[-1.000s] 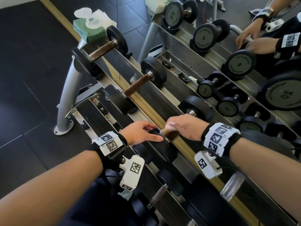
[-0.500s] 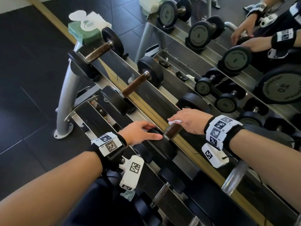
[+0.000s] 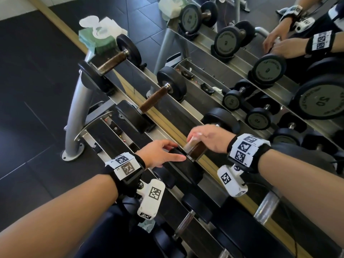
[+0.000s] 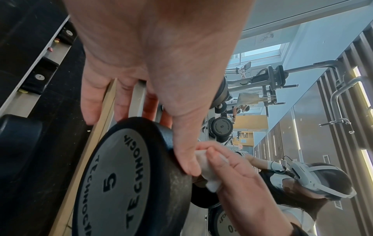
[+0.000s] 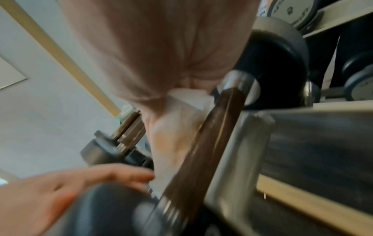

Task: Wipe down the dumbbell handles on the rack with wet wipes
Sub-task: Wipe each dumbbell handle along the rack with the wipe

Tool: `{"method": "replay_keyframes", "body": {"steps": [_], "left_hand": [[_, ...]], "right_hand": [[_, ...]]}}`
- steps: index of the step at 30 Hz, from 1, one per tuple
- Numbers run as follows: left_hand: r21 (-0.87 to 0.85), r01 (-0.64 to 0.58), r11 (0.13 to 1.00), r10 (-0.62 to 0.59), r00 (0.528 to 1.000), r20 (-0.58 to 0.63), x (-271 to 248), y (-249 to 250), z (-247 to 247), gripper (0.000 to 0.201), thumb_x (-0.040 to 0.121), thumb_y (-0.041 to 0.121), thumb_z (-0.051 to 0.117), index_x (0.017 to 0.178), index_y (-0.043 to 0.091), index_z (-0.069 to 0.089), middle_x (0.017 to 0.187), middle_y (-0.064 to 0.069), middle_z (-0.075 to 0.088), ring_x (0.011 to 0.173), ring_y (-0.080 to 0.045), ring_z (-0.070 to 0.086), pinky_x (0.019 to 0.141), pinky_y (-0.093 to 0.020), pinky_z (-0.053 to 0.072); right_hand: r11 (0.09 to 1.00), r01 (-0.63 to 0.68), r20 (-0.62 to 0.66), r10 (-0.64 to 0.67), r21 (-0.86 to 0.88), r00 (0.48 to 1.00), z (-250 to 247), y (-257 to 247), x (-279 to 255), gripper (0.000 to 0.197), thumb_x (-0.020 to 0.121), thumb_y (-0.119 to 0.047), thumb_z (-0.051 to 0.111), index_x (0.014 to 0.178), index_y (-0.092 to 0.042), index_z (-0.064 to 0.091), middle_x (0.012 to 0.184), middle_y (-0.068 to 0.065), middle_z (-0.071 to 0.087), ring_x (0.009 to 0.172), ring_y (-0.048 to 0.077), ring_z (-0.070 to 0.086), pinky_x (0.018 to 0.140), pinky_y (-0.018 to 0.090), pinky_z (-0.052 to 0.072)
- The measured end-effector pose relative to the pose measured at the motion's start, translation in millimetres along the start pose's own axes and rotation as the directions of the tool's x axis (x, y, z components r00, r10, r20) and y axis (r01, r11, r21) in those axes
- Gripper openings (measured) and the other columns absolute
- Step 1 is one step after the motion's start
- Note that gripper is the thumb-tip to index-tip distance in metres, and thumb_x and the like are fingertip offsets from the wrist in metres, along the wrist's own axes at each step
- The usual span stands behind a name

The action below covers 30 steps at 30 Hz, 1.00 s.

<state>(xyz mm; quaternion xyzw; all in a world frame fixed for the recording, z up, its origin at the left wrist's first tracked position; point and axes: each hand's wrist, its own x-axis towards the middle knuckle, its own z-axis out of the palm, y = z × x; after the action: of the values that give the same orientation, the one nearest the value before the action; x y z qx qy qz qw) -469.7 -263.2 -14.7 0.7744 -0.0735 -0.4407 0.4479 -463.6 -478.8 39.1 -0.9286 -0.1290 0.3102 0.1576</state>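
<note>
A black 5 kg dumbbell (image 3: 186,170) with a brown handle (image 3: 195,148) lies across the rack's upper rail. My left hand (image 3: 163,152) rests on its near weight head (image 4: 125,183), fingers straight over the top and thumb along the rim. My right hand (image 3: 208,138) is wrapped over the handle (image 5: 201,151) with a white wet wipe (image 5: 187,102) folded under the fingers. The wipe (image 4: 210,175) shows beside my left thumb. The far weight head (image 3: 223,118) sits just beyond my right hand.
A green wipe pack (image 3: 98,40) sits on the rack's left end. Two more brown-handled dumbbells (image 3: 113,62) (image 3: 152,99) lie further left. A mirror (image 3: 260,53) behind reflects the rack and my hands. A lower tier holds a chrome-handled dumbbell (image 3: 184,222).
My right hand has slid the wipe along the handle, away from the near weight head, so that more brown handle shows. The left hand has stayed on the near head.
</note>
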Motion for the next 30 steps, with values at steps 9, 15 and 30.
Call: {"method": "replay_keyframes", "body": {"steps": [9, 15, 30], "left_hand": [[-0.002, 0.009, 1.0, -0.009, 1.0, -0.005, 4, -2, 0, 0.066, 0.078, 0.047, 0.076, 0.138, 0.031, 0.052, 0.133, 0.004, 0.053, 0.116, -0.017, 0.056, 0.09, -0.036, 0.058], [0.034, 0.009, 0.999, -0.009, 1.0, -0.003, 5, -1, -1, 0.069, 0.077, 0.05, 0.075, 0.139, 0.032, 0.05, 0.134, 0.004, 0.053, 0.116, -0.015, 0.056, 0.09, -0.034, 0.057], [0.271, 0.004, 0.963, -0.017, 0.999, 0.045, 8, 13, -14, 0.075, 0.075, 0.056, 0.076, 0.139, 0.028, 0.047, 0.125, 0.005, 0.059, 0.108, -0.013, 0.061, 0.096, -0.037, 0.053]], "right_hand": [[0.871, -0.065, 0.168, 0.166, -0.487, 0.972, -4, -3, 13, 0.036, 0.089, -0.01, 0.062, 0.123, -0.018, 0.056, 0.118, 0.006, 0.064, 0.111, 0.026, 0.06, 0.101, 0.04, 0.048], [0.97, -0.063, 0.036, 0.073, -0.235, 0.997, 17, 4, -1, 0.037, 0.096, -0.008, 0.053, 0.13, -0.022, 0.052, 0.119, 0.002, 0.064, 0.112, 0.021, 0.06, 0.102, 0.035, 0.046], [0.792, -0.145, -0.356, 0.419, 0.593, 0.835, 18, 5, -66, 0.028, 0.103, -0.014, 0.041, 0.109, -0.006, 0.068, 0.102, 0.014, 0.066, 0.096, 0.029, 0.059, 0.093, 0.038, 0.044]]}}
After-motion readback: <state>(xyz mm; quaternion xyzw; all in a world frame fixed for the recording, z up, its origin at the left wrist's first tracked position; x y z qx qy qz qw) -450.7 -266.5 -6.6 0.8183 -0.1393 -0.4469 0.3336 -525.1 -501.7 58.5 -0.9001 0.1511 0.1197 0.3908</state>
